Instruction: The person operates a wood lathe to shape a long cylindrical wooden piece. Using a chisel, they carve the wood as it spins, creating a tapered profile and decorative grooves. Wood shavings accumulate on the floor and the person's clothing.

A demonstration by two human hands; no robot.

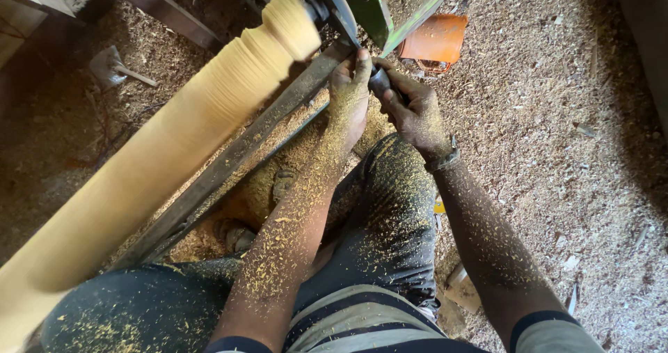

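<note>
Two dusty hands work at the lathe's end: pale turned wood [174, 130] spans left, the left hand [348, 95] presses the metal rest [229, 165], the right hand [417, 113] grips a dark tool handle [380, 83]; an orange container [437, 40] lies beyond.

woodturning workshop, pale wooden spindle [174, 137] on a lathe, metal rest bar [229, 165], sawdust-covered floor [557, 158]

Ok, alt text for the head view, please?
Both hands, the left hand and right hand, grip a dark tool handle against a long pale wooden spindle on a lathe. Sawdust coats the arms, trousers and floor.
</note>
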